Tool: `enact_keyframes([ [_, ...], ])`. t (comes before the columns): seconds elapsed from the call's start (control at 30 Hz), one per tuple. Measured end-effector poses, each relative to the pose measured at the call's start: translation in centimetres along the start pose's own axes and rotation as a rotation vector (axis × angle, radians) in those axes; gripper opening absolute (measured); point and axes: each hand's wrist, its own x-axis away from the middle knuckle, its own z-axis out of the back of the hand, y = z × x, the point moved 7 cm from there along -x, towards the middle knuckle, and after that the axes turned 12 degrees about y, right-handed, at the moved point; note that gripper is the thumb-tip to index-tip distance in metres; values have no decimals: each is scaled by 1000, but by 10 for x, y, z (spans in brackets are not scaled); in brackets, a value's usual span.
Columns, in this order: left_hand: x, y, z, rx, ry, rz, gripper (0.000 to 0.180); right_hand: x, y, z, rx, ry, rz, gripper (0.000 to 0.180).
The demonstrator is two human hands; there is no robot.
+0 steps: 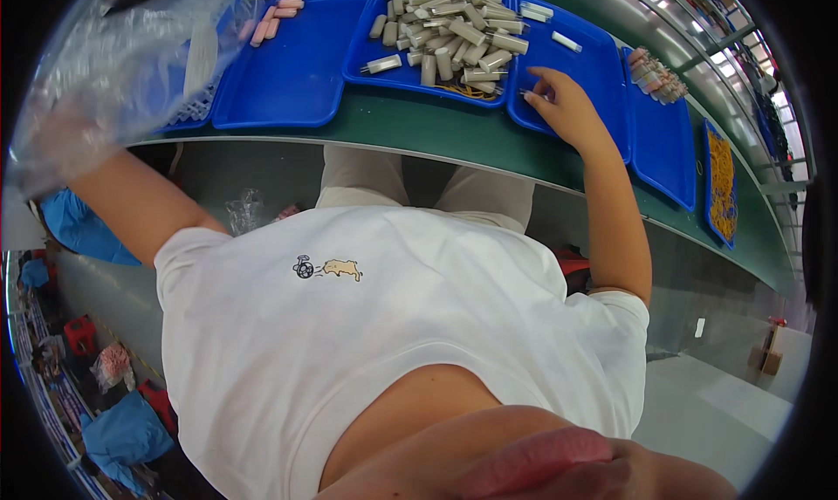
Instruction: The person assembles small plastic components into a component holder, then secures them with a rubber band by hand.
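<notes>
At the far left, my left hand [70, 138] is raised behind a large clear plastic bag [131, 55]. It grips the bag, though the crumpled film blurs its fingers. My right hand [563, 107] is over a blue tray [602, 81] right of the middle. Its fingers are bent, with a small clear-ended piece [524, 92] at the thumb tip; the rest of that piece is hidden. Beside this hand, another blue tray [358, 59] carries a heap of grey-beige cylinders [463, 33] with clear ends. A white cylinder [566, 42] lies beyond my right hand.
Pink cylinders [271, 24] lie in a left blue tray [288, 90]. Rightward are a stack of pinkish pieces [655, 77] and a narrow tray of yellow bands [721, 186]. The trays stand on a green bench [419, 125]. Blue bags [127, 430] are at the lower left.
</notes>
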Motion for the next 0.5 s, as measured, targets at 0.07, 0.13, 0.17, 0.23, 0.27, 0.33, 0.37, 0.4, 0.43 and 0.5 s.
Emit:
enact_keyframes([
  [0.07, 98, 94, 2, -75, -27, 29, 39, -11, -20, -17, 7, -59, 146, 35],
  [0.13, 180, 147, 6, -75, -91, 133, 43, -7, -16, -13, 58, -69, 202, 31],
  [0.17, 228, 163, -7, -72, -126, 186, 45, -5, -13, 0, 31, -27, 171, 28],
  [0.23, 296, 225, 88, -422, 508, 31, 52, -26, -16, 14, -47, 75, 202, 25],
  [0.27, 369, 261, 140, -736, 1166, -166, 57, -38, -23, 23, -167, 123, 160, 26],
  [0.33, 407, 239, 164, -731, 1222, -175, 56, -64, -32, 36, -403, 163, 77, 29],
  [0.37, 420, 222, 178, -711, 1261, -173, 55, -68, -56, 47, -405, 204, 154, 30],
  [0.4, 435, 207, 186, -703, 1303, -185, 54, -75, -75, 48, -421, 238, 237, 31],
  [0.43, 451, 186, 196, -687, 1351, -194, 53, -94, -76, 38, -264, 232, 397, 37],
  [0.5, 502, 158, 223, -684, 1479, -231, 59, -111, -83, 23, -106, 229, 464, 40],
])
